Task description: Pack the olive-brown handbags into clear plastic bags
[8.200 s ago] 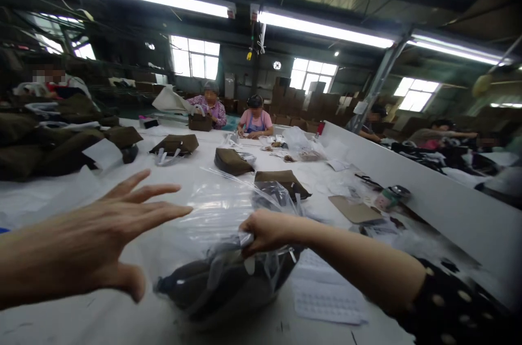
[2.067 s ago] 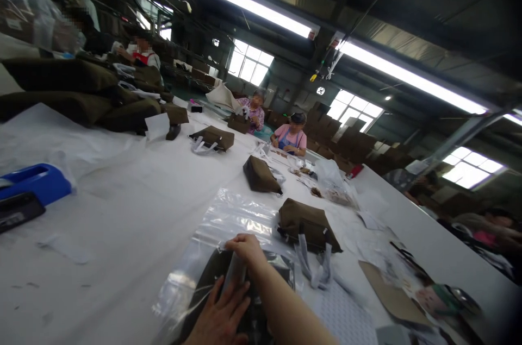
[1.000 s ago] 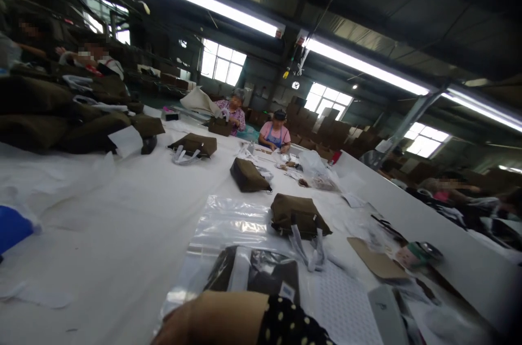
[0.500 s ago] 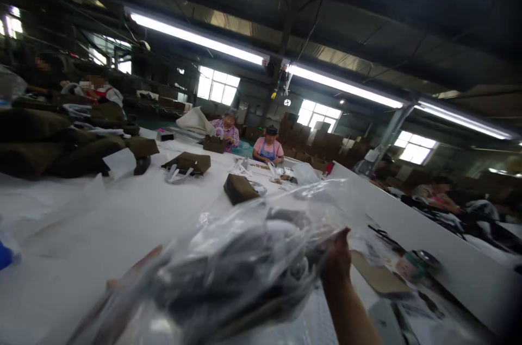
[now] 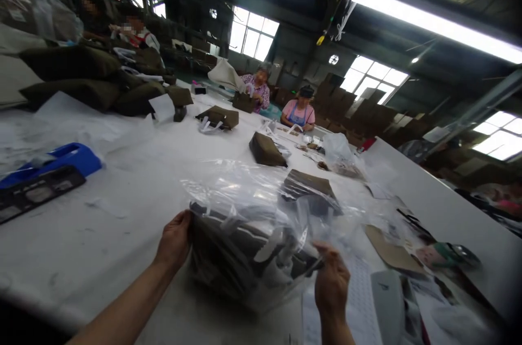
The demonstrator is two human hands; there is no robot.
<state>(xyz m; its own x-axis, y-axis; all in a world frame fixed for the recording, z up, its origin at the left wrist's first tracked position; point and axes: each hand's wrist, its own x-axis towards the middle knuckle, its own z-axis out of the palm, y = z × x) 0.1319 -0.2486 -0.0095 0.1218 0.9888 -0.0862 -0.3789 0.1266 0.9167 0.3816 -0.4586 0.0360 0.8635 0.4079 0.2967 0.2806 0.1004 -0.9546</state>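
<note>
A clear plastic bag [image 5: 244,280] with dark olive fabric bags and white straps inside stands on the white table in front of me. My left hand [image 5: 175,239] pinches its left upper edge. On the right side, my right hand [image 5: 332,277] has its fingers closed on the plastic. The bag's loose top spreads away from me, over the table. Just behind it lies a dark olive bag [image 5: 310,187], partly seen through the plastic.
A blue tape dispenser [image 5: 77,160] sits at the left. Olive bags [image 5: 81,65] are piled at the back left. Two people [image 5: 299,111] work across the table [image 5: 134,182]. At the right are a grey device [image 5: 389,301], cardboard [image 5: 391,250] and a jar [image 5: 444,255].
The filled plastic bag has come down onto the table and stands more upright. My left hand, mostly hidden before, now shows at its edge. The view has turned left and down.
</note>
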